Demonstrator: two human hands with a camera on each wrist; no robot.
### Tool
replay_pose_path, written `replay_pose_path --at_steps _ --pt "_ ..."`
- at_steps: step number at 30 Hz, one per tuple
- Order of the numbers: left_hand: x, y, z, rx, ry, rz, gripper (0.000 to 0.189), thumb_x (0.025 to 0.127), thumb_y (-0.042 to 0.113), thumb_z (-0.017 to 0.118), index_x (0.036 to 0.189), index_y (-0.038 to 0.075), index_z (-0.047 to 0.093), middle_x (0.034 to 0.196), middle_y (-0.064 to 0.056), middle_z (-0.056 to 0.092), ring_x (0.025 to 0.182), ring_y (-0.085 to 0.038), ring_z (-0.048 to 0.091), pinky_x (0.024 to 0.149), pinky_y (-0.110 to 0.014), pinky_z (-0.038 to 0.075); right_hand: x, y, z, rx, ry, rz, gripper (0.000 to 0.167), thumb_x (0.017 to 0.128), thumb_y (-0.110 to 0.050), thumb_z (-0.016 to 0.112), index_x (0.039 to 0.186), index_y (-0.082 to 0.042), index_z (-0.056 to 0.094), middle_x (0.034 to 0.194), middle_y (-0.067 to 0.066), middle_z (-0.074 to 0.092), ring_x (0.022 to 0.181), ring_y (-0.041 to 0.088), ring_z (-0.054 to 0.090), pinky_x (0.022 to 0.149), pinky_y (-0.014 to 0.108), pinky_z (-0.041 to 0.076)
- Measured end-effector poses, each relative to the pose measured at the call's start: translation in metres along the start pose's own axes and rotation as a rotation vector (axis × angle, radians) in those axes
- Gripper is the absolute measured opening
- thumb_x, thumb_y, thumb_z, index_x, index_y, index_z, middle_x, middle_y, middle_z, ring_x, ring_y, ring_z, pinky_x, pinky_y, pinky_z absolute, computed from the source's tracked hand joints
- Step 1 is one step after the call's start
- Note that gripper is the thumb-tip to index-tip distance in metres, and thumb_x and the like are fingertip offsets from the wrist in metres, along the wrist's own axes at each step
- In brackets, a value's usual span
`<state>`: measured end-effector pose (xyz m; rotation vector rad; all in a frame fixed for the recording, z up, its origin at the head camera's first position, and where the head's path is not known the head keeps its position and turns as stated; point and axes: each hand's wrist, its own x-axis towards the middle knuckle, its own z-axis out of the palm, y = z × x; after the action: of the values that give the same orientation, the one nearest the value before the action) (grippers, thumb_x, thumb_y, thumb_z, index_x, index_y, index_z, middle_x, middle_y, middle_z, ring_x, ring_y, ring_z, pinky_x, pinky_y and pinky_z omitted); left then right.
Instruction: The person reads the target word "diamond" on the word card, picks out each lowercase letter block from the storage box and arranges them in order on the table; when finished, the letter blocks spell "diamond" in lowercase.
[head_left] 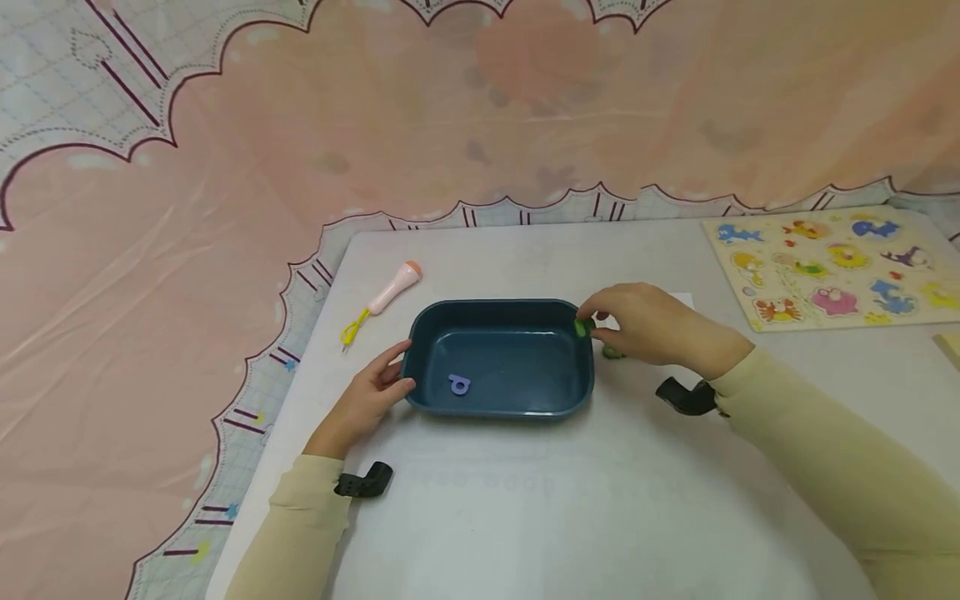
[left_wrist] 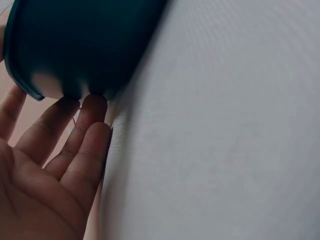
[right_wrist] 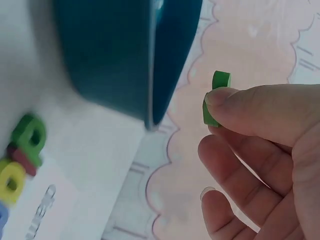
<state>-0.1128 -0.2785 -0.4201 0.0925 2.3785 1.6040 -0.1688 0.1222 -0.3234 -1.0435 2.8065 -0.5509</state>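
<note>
A dark teal rectangular tray (head_left: pixel 502 412) stands on the white table. Inside it, toward the left, lies a small purple letter piece (head_left: pixel 460 385). My left hand (head_left: pixel 365 406) is at the tray's left end, its fingertips (left_wrist: pixel 92 102) against the outer wall. Between thumb and forefinger my right hand (head_left: pixel 648 325) pinches a small green letter piece (right_wrist: pixel 211 110), edge-on in the right wrist view, just by the tray's right rim. Below that hand, a second green letter piece (right_wrist: pixel 29 137) lies beside a dark red piece (right_wrist: pixel 22 160) and a yellow letter piece (right_wrist: pixel 11 181).
A pink-handled tool with a yellow end (head_left: pixel 393 287) lies left behind the tray. At the back right is a puzzle board with animal pictures (head_left: pixel 795 279). White paper with printed letters (right_wrist: pixel 50 215) sits under the loose pieces. A patterned pink cloth (head_left: pixel 247 250) hangs behind the table.
</note>
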Motion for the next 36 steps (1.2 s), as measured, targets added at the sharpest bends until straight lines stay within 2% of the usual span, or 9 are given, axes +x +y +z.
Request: replay_pose_path --at_steps 6,19,27,36 --pt "0.000 0.001 -0.001 -0.011 -0.007 0.006 0.065 0.100 0.013 0.061 0.158 0.013 0.031 0.148 -0.024 0.046 0.133 -0.038 0.048 0.109 -0.055 0.033 -0.022 0.016 -0.003 0.006 0.016 0.055 0.027 0.088 -0.006 0.075 0.115 -0.003 0.071 0.104 0.008 0.071 0.099 0.029 0.064 0.087 0.048 0.053" --pt "0.001 0.001 -0.001 -0.011 -0.005 -0.037 0.065 0.101 0.015 0.060 0.159 0.014 0.030 0.150 -0.024 0.044 0.135 -0.038 0.046 0.111 -0.055 0.031 -0.059 0.057 0.003 0.028 0.033 0.175 0.028 0.088 -0.007 0.075 0.115 -0.001 0.070 0.100 0.011 0.070 0.091 0.029 0.063 0.080 0.048 0.053" --pt "0.000 0.004 0.001 -0.006 -0.001 -0.051 0.065 0.101 0.015 0.060 0.159 0.015 0.029 0.151 -0.023 0.043 0.135 -0.038 0.046 0.111 -0.055 0.031 -0.081 0.083 0.013 0.058 -0.010 0.312 0.029 0.091 -0.009 0.071 0.118 0.000 0.069 0.100 0.011 0.068 0.091 0.029 0.060 0.080 0.049 0.051" --pt "-0.001 0.003 0.002 0.008 0.004 -0.042 0.065 0.101 0.015 0.060 0.158 0.015 0.030 0.150 -0.024 0.043 0.134 -0.039 0.047 0.110 -0.055 0.032 -0.092 0.106 0.020 0.057 -0.039 0.341 0.027 0.091 -0.005 0.067 0.116 0.005 0.067 0.096 0.011 0.069 0.087 0.028 0.061 0.078 0.050 0.052"
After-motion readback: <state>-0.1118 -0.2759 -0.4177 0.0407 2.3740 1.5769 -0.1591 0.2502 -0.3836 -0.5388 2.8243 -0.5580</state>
